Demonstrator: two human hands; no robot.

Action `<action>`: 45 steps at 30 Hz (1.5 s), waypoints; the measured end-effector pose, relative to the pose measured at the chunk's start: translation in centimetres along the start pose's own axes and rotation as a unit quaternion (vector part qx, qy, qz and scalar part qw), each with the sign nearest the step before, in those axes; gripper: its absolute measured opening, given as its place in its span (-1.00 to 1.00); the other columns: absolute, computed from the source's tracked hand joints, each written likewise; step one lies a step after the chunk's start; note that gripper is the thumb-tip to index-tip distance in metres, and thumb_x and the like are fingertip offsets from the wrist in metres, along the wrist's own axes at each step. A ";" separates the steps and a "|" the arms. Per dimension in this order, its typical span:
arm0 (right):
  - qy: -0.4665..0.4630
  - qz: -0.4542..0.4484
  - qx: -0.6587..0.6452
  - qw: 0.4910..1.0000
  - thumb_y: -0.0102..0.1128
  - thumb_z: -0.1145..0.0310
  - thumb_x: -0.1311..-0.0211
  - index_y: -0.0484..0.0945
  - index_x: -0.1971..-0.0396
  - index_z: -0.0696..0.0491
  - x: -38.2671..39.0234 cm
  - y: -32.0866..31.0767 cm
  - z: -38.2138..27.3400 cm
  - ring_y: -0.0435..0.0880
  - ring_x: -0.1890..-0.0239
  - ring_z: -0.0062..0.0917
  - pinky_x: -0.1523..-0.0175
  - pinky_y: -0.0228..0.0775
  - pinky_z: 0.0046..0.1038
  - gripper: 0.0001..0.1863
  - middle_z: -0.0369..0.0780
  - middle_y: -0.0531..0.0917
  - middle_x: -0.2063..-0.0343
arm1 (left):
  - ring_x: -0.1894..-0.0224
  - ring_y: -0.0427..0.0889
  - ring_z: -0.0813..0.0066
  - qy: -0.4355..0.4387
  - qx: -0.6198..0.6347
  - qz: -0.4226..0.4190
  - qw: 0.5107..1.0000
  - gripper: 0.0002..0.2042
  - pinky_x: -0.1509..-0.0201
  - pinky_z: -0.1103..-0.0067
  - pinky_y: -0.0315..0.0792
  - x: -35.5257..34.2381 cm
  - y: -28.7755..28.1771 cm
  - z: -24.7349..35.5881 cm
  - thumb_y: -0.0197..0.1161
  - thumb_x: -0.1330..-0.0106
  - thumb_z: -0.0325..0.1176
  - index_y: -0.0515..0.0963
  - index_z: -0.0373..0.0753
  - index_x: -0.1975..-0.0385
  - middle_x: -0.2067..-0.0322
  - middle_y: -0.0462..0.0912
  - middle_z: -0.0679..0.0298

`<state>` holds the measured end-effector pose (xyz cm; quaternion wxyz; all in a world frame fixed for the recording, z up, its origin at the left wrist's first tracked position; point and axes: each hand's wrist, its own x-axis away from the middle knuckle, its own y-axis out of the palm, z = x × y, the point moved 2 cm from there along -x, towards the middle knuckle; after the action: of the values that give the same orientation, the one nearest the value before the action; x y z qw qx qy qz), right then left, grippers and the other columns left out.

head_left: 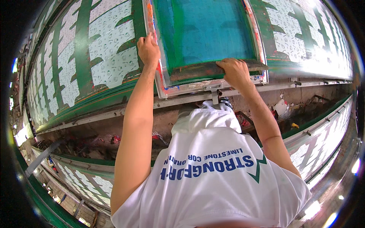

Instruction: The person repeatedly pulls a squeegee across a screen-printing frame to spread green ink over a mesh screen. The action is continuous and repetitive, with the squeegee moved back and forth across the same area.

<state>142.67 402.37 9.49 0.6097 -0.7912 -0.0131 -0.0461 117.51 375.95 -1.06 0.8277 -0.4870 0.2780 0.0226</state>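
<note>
A printing screen point(205, 30) with a teal mesh and paint-marked pale frame lies on the long green bed. My left hand point(148, 51) is closed on the frame's left edge, fingers at its upper side. A long dark squeegee point(194, 70) spans the near end of the mesh, and my right hand point(234, 72) is closed round it toward its right half. A metal bracket point(211, 90) sticks out from the frame's near side, below my right hand.
White printed fabric pieces point(110, 49) lie left and right on the green bed. Its metal rail point(118, 118) runs along the near edge. Below is a littered floor gap point(296, 112). A second bed with fabric pieces point(76, 174) stands behind me.
</note>
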 end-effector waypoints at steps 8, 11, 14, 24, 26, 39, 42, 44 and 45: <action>-0.007 -0.045 -0.006 0.999 0.29 0.49 -0.16 0.75 0.06 0.01 1.5 -0.6 0.0 0.77 0.03 -0.20 0.04 0.66 -0.16 -0.68 -0.14 0.74 0.21 | 0.03 0.63 -0.02 -0.022 -0.018 -0.018 0.999 -0.65 -0.09 0.14 0.57 -0.3 0.5 -0.4 0.43 -0.35 -0.12 0.74 -0.17 -0.02 0.16 0.62 0.07; -0.057 0.021 -0.015 0.998 0.33 0.48 -0.09 0.66 -0.03 0.11 3.6 0.5 -0.1 0.73 -0.02 -0.23 -0.05 0.65 -0.24 -0.57 -0.11 0.69 0.11 | 0.01 0.62 -0.07 -0.014 -0.005 -0.010 1.000 -0.63 -0.10 0.12 0.56 -0.4 0.4 -0.4 0.44 -0.34 -0.11 0.72 -0.18 -0.04 0.15 0.62 0.03; -0.095 0.044 -0.024 0.994 0.28 0.46 -0.16 0.56 -0.18 0.20 6.2 1.7 0.2 0.63 -0.17 -0.21 -0.28 0.53 -0.26 -0.48 -0.06 0.62 -0.01 | -0.04 0.62 -0.12 -0.022 0.004 -0.025 0.999 -0.58 -0.15 0.11 0.54 -0.5 0.2 -0.2 0.50 -0.30 -0.07 0.71 -0.20 -0.04 0.10 0.64 -0.02; -0.055 -0.016 -0.311 0.949 0.42 0.36 -0.25 0.54 -0.31 0.14 9.0 -0.2 7.9 0.53 -0.37 -0.03 -0.47 0.40 -0.17 -0.39 0.07 0.48 -0.38 | 0.09 0.65 0.03 -0.065 -0.004 -0.047 0.997 -0.67 -0.02 0.20 0.56 -0.8 -0.1 0.6 0.49 -0.32 -0.23 0.71 -0.22 -0.01 0.22 0.62 0.09; 0.053 0.065 -0.309 0.947 0.44 0.32 -0.28 0.57 -0.29 0.11 8.3 -1.2 12.0 0.58 -0.31 -0.01 -0.41 0.47 -0.16 -0.42 0.06 0.53 -0.33 | 0.10 0.65 0.03 -0.072 -0.022 -0.054 0.996 -0.67 -0.01 0.20 0.56 -0.8 -0.1 0.7 0.48 -0.33 -0.23 0.71 -0.24 -0.01 0.22 0.60 0.09; 0.273 0.148 -0.188 0.932 0.58 0.22 0.08 0.67 -0.15 0.14 3.1 1.3 22.1 0.68 -0.05 -0.09 -0.16 0.57 -0.17 -0.30 -0.03 0.65 0.03 | 0.06 0.67 0.03 -0.058 -0.001 -0.053 0.997 -0.65 -0.07 0.22 0.56 -0.5 -0.2 0.1 0.47 -0.38 -0.26 0.70 -0.26 -0.09 0.08 0.65 0.06; 0.272 0.140 -0.201 0.931 0.54 0.24 0.16 0.70 -0.11 0.10 3.0 -0.2 22.1 0.70 0.01 -0.12 -0.10 0.60 -0.18 -0.31 -0.07 0.64 0.08 | 0.00 0.69 0.00 -0.078 0.005 -0.079 0.994 -0.63 -0.13 0.23 0.57 -0.4 0.3 -0.7 0.47 -0.39 -0.27 0.68 -0.31 -0.12 -0.01 0.69 -0.01; 0.250 0.148 -0.197 0.936 0.54 0.22 0.14 0.70 -0.10 0.14 3.1 -1.4 21.9 0.71 0.03 -0.14 -0.08 0.61 -0.18 -0.32 -0.08 0.64 0.10 | 0.01 0.70 0.01 -0.070 0.025 -0.069 0.995 -0.64 -0.12 0.24 0.58 -0.4 0.5 -0.9 0.46 -0.40 -0.30 0.68 -0.32 -0.12 -0.01 0.68 -0.02; 0.230 0.163 -0.192 0.940 0.55 0.21 0.14 0.69 -0.10 0.15 3.3 -2.1 21.7 0.71 0.05 -0.15 -0.06 0.62 -0.20 -0.31 -0.09 0.64 0.11 | 0.02 0.70 0.02 -0.073 0.027 -0.061 0.995 -0.64 -0.11 0.24 0.59 -0.3 0.5 -1.0 0.46 -0.41 -0.31 0.68 -0.32 -0.12 -0.01 0.68 -0.02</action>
<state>147.00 423.80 6.34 0.4319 -0.8522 0.2660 -0.1283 116.61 375.45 -1.67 0.8585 -0.4774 0.1873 0.0000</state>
